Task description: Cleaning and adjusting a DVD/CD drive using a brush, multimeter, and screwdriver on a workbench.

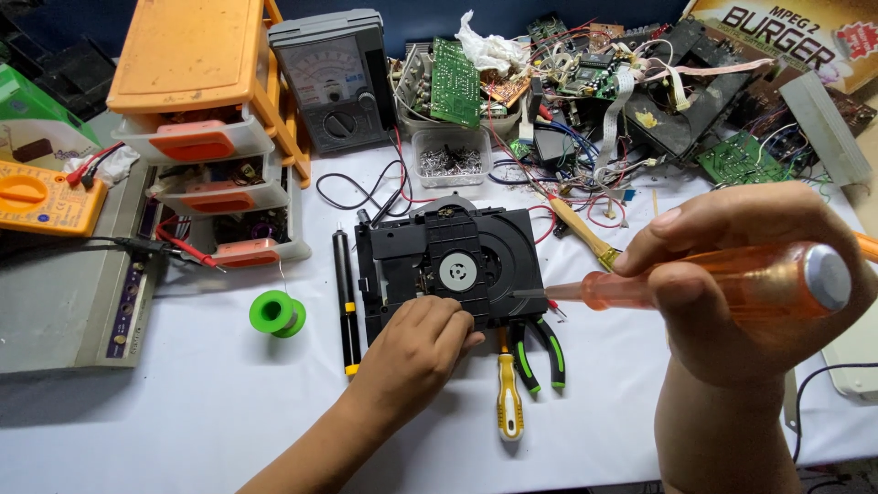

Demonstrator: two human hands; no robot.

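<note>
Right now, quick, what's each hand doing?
Left hand: curled, pressing down on the black disc drive.
Right hand: closed around the orange screwdriver.

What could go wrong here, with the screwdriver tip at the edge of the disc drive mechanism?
The left hand rests on the black disc drive mechanism close to the tip of the orange screwdriver in the right hand; a slip might jab its fingers. The tip might also scratch the lens area. Pliers lie close and may get knocked.

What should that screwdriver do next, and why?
Probably ease the screwdriver tip down onto the disc drive near its right edge. The right hand holds it with its tip at that edge, while the left hand steadies the front.
</note>
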